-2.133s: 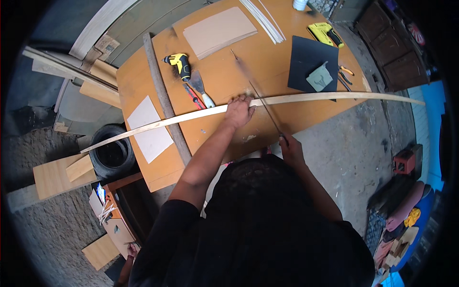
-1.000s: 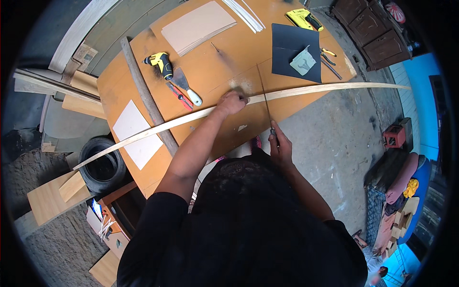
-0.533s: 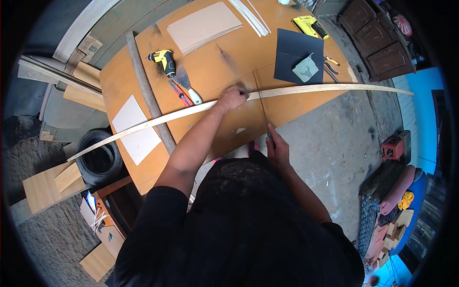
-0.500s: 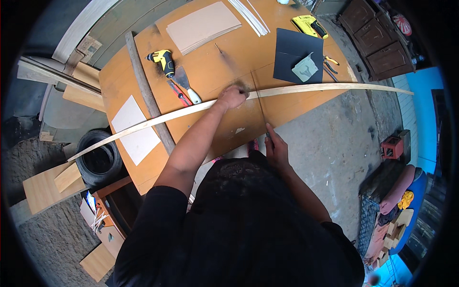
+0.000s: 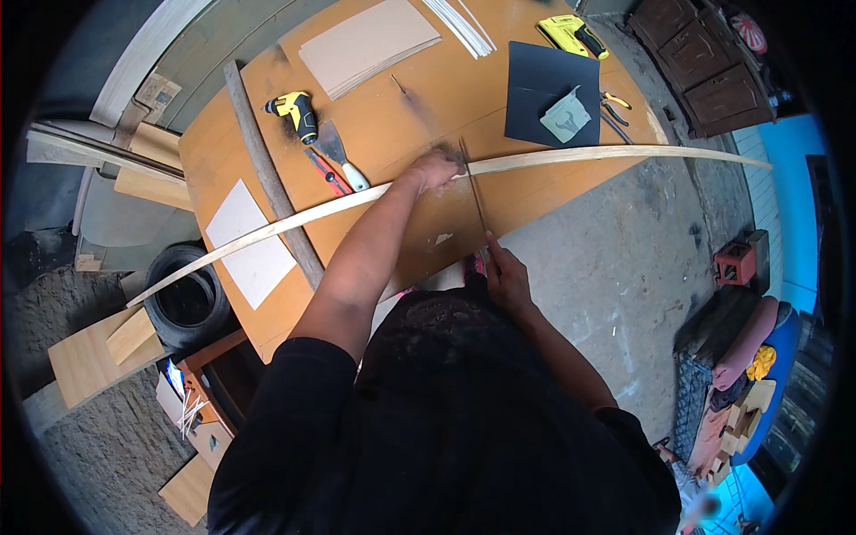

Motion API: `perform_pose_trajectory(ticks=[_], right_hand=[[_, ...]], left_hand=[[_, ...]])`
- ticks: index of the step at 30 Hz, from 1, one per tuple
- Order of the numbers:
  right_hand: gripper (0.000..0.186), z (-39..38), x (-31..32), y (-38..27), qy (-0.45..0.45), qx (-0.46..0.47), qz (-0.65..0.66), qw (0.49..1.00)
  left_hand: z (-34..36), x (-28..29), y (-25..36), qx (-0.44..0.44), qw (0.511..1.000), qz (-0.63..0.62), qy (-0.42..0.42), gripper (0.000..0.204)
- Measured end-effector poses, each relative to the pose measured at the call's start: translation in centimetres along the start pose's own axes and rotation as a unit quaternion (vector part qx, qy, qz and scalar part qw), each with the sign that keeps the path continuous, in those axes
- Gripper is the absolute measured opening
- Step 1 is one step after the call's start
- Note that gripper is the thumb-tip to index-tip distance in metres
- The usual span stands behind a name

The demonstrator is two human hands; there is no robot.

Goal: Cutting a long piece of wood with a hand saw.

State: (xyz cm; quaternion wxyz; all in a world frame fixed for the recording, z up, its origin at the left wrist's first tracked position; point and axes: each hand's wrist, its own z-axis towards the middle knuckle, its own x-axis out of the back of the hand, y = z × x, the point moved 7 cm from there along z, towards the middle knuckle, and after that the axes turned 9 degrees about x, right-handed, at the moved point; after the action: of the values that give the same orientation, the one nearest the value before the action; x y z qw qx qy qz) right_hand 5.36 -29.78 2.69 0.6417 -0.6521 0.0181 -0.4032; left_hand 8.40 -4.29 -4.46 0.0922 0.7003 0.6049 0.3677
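Note:
A long, thin wooden strip (image 5: 606, 154) lies across the table and juts past both of its sides. My left hand (image 5: 437, 171) is closed on it near the middle, pressing it to the tabletop. Just right of those fingers, a thin dark saw (image 5: 478, 198) crosses the strip, seen nearly edge-on. My right hand (image 5: 510, 278) is wrapped around its handle at the table's near edge; the fingers hide most of the handle. Left of my left hand lie a scraper (image 5: 342, 159) with a pale handle and a red utility knife (image 5: 328, 174).
On the orange table (image 5: 392, 241) lie a yellow drill (image 5: 299, 113), a round pole (image 5: 259, 156), cardboard sheets (image 5: 370, 45), black sheet (image 5: 535, 89), pliers (image 5: 615, 109) and a yellow staple gun (image 5: 571, 36). A tire (image 5: 187, 303) stands left. Part of another person (image 5: 695, 495) shows lower right.
The saw and my right hand have shifted slightly toward me across the strip. My left hand keeps its hold on the wood. The whole view has moved a little.

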Motion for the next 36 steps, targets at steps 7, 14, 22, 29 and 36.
perform_pose_trajectory(ticks=[7, 14, 22, 29, 36], right_hand=[[0.044, -1.5, -0.3, 0.0, -0.015, -0.039, -0.002, 0.999], [0.045, -1.5, 0.4, 0.4, -0.009, -0.021, -0.018, 1.0], [0.04, 1.5, 0.5, 1.1, -0.007, -0.012, -0.023, 1.0], [0.041, -1.6, -0.2, 0.3, -0.014, -0.048, -0.034, 0.998], [0.044, 3.2, -0.4, 1.0, 0.026, 0.006, -0.037, 0.999]], left_hand=[[0.9, -0.3, -0.8, 0.011, 1.0, 0.016, -0.001, 0.04], [1.2, -0.6, -0.7, 0.021, 0.999, 0.002, -0.03, 0.037], [1.3, -0.3, -0.7, -0.008, 1.0, -0.025, -0.001, 0.04], [1.2, -0.1, -1.0, 0.016, 0.999, -0.028, -0.021, 0.041], [1.2, -0.1, -0.7, 0.034, 0.999, -0.011, -0.002, 0.04]])
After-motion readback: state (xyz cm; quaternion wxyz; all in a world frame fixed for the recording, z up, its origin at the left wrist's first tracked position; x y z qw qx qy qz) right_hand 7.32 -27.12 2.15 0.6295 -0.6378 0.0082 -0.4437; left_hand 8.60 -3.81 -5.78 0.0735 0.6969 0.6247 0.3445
